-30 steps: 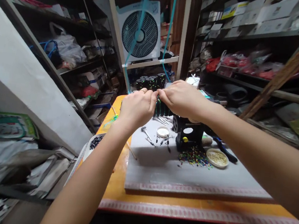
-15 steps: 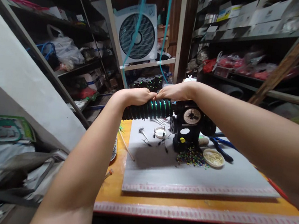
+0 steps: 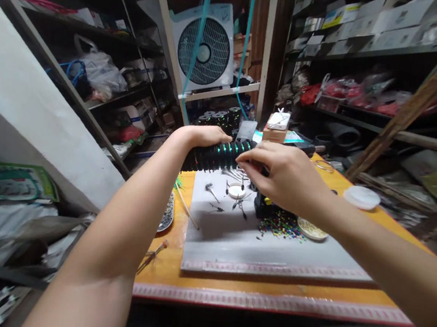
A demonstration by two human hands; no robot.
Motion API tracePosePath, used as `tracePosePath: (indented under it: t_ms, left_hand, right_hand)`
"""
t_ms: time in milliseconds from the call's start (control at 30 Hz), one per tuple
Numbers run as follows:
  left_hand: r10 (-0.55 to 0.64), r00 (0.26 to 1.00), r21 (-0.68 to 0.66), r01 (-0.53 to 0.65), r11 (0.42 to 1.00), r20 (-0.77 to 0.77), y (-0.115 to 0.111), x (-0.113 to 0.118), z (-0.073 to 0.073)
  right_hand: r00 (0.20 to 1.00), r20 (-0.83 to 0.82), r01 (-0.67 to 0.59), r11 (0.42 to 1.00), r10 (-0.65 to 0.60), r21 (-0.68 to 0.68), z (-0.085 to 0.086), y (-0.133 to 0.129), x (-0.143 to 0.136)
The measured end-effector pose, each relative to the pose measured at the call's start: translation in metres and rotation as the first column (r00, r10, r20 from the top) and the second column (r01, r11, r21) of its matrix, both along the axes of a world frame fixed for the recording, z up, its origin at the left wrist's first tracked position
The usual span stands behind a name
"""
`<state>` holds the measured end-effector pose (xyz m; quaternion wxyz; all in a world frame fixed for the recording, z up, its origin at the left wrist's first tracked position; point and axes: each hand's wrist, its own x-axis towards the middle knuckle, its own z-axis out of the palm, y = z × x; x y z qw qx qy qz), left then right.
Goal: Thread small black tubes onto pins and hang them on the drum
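Note:
A ribbed black roll with green bands (image 3: 223, 156) extends leftward from a black stand (image 3: 263, 206) on the grey board. My left hand (image 3: 208, 134) lies over the top of the roll, its fingers wrapped on the far side. At the roll's right end is my right hand (image 3: 270, 165), thumb and fingers pinched together; whatever is between them is too small to make out. Beneath the hands lie a small white dish (image 3: 236, 190) with black stemmed pieces, a pile of coloured beads (image 3: 280, 226) and a dish of pale bits (image 3: 311, 230).
The grey board (image 3: 223, 250) rests on an orange table (image 3: 165, 277). A metal tray (image 3: 166, 215) stands at the left, a clear plastic lid (image 3: 361, 197) at the right. Behind are a white box (image 3: 279, 121), black spools (image 3: 218, 118), a fan (image 3: 203, 51) and loaded shelves.
My right hand has moved from the top of the roll, beside my left hand, to its right end, now covering much of the stand. My left hand stays on the roll.

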<state>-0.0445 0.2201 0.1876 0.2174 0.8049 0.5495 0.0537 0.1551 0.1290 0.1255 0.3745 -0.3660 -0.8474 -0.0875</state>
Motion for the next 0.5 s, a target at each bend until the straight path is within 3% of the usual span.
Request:
tracePosePath:
  t_ms: [100,267,400,500]
  left_hand:
    - [0.062,0.998,0.265,-0.06,0.962,-0.001,-0.011,0.001,0.001]
    - [0.148,0.989,0.602,-0.119,0.79,0.002,-0.055,0.002,0.003]
    - [0.162,0.977,0.658,-0.029,0.753,-0.142,-0.087,0.006,-0.011]
    - [0.186,0.967,0.68,-0.02,0.733,-0.171,-0.092,0.01,-0.028]
  right_hand:
    - [0.995,-0.039,0.092,0.995,-0.091,0.037,-0.022,-0.007,-0.001]
    - [0.976,-0.051,0.216,0.974,-0.213,0.067,-0.042,-0.009,-0.009]
    - [0.954,-0.047,0.298,0.953,-0.295,0.051,-0.054,-0.009,-0.02]
    - [0.932,-0.068,0.359,0.933,-0.357,0.02,-0.061,-0.006,-0.026]
